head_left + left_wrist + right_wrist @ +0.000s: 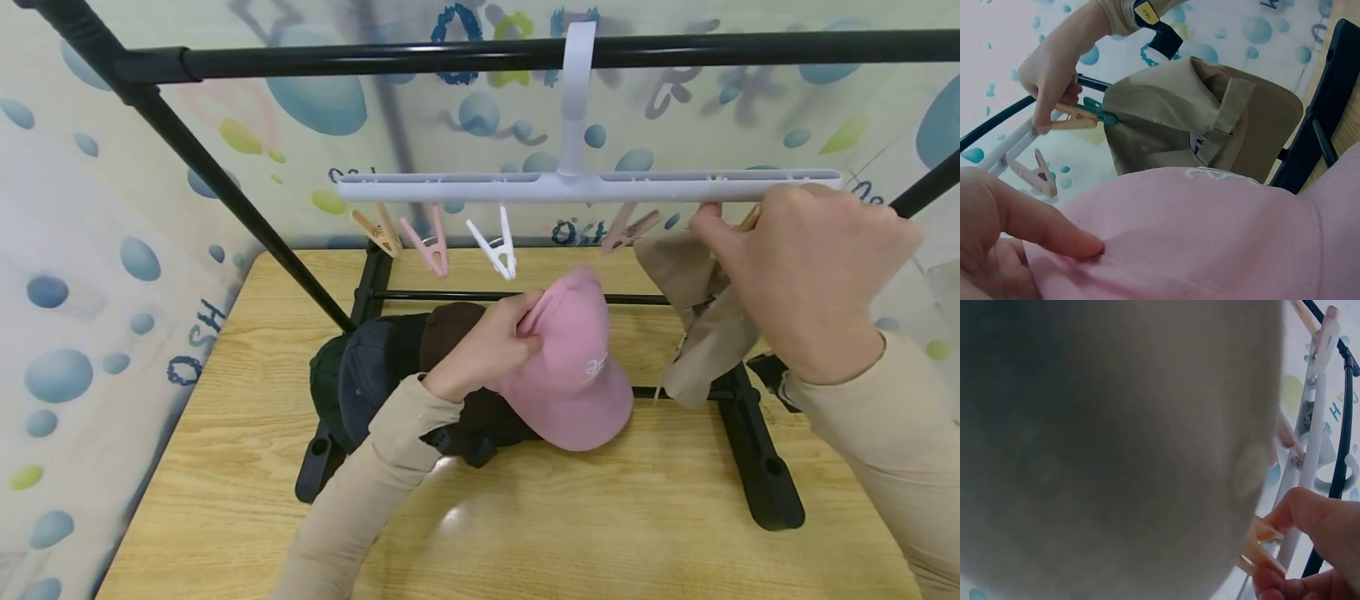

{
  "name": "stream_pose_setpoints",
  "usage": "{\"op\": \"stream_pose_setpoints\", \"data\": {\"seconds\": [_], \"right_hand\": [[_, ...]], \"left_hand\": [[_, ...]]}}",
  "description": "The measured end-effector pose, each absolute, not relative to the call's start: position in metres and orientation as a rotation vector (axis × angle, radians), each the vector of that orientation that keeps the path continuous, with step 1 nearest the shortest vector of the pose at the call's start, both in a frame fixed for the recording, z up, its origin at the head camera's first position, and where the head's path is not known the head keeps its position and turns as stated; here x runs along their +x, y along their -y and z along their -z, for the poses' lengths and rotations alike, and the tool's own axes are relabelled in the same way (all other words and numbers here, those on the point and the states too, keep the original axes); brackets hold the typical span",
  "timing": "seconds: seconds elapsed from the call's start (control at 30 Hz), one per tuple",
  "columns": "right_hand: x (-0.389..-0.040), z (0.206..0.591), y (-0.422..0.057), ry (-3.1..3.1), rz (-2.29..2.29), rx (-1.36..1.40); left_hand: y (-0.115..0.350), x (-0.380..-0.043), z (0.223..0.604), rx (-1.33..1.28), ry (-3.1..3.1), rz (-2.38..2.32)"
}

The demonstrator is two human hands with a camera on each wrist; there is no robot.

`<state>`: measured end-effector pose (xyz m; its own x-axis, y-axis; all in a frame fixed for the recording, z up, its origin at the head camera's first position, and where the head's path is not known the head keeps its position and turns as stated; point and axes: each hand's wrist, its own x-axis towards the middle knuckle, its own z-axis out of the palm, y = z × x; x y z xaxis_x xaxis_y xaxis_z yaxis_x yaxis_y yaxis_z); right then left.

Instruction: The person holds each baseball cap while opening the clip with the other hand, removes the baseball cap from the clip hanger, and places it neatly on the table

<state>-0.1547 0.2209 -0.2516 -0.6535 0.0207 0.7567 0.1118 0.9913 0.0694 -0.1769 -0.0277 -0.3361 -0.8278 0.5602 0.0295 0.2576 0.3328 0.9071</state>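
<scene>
My left hand [483, 346] pinches the crown edge of a pink baseball cap [572, 367], its brim pointing down and to the right. At the right end of a white clip hanger [465, 190], my right hand [821, 267] pinches a peach clothespin [1075, 117]. A beige cap [712, 346] hangs at that clothespin, its strap and brim showing in the left wrist view. Beside the peach clothespin, a green clothespin [1099, 111] touches the cap's edge. In the right wrist view the beige cap [1122, 450] covers most of the picture.
The hanger hooks over a black rack rail [375, 60]. From it dangle a tan clothespin [378, 229], a pink clothespin [431, 242], a white clothespin [497, 244] and a dusty-pink clothespin [628, 229]. Several dark caps [365, 375] lie nested on the wooden table [570, 517].
</scene>
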Motion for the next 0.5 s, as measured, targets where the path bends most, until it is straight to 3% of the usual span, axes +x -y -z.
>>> {"op": "stream_pose_setpoints", "data": {"seconds": [0.5], "right_hand": [[-0.16, 0.254, -0.231, 2.044, 0.119, -0.032]], "left_hand": [[0.047, -0.172, 0.362, 0.484, -2.287, -1.669]]}}
